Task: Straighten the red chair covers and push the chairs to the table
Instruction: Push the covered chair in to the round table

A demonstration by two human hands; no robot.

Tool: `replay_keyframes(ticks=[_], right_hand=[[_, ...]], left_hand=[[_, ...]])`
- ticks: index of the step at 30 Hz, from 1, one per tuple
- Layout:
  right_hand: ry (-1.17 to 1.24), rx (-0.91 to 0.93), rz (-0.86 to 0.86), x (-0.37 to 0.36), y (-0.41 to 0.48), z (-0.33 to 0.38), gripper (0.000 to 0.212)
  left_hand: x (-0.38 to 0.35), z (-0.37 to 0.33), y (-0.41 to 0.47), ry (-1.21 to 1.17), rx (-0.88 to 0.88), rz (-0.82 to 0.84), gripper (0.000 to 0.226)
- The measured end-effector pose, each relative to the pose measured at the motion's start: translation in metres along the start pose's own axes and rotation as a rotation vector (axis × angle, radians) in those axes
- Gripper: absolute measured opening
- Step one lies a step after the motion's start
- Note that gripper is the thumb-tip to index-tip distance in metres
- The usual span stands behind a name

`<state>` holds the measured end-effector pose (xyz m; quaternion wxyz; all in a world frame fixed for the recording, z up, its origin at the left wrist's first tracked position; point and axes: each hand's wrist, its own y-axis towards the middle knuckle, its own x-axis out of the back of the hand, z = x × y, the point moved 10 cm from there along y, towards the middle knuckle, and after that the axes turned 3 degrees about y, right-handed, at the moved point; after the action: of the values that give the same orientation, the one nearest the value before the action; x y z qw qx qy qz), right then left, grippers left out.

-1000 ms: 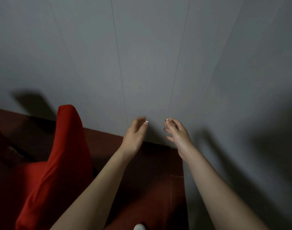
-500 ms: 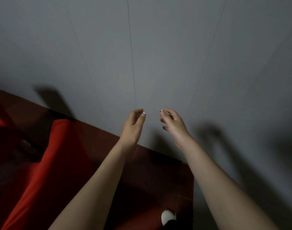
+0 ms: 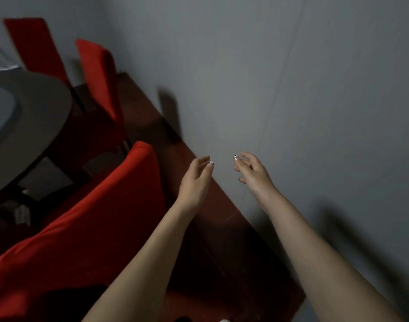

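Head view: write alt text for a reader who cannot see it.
Two bare arms reach forward, the left hand and right hand open and empty, in front of a grey wall. To their left a red chair stands by a dark round table, with a second chair and a third chair beyond.

Three red chair covers: far cover (image 3: 33, 43), middle cover (image 3: 99, 75), near cover (image 3: 94, 217). One round table (image 3: 36, 117). Two bare hands: left hand (image 3: 195, 180), right hand (image 3: 254, 175).
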<state>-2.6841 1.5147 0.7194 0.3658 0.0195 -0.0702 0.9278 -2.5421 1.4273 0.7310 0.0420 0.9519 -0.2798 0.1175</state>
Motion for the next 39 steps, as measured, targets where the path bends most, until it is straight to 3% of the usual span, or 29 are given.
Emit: replay_keyframes(ticks=[21,25,30,39], right_hand=[[-0.147,0.195,0.642,-0.293,0.001,0.038,0.044],[-0.236,0.301,0.763,-0.327,-0.007,0.04,0.05],[-0.355,0.412,0.925,-0.358,-0.011,0.035,0.055],[-0.5,0.669,1.086,-0.368,-0.002,0.025,0.059]], left_hand=[[0.258,0.055,-0.048,0.086,0.067,-0.631,0.03],[0.267,0.063,-0.054,0.174,0.111,-0.659,0.035],[0.282,0.067,-0.073,0.557,0.21,-0.781,0.045],[0.275,0.078,-0.077,0.687,0.325,-0.86,0.046]])
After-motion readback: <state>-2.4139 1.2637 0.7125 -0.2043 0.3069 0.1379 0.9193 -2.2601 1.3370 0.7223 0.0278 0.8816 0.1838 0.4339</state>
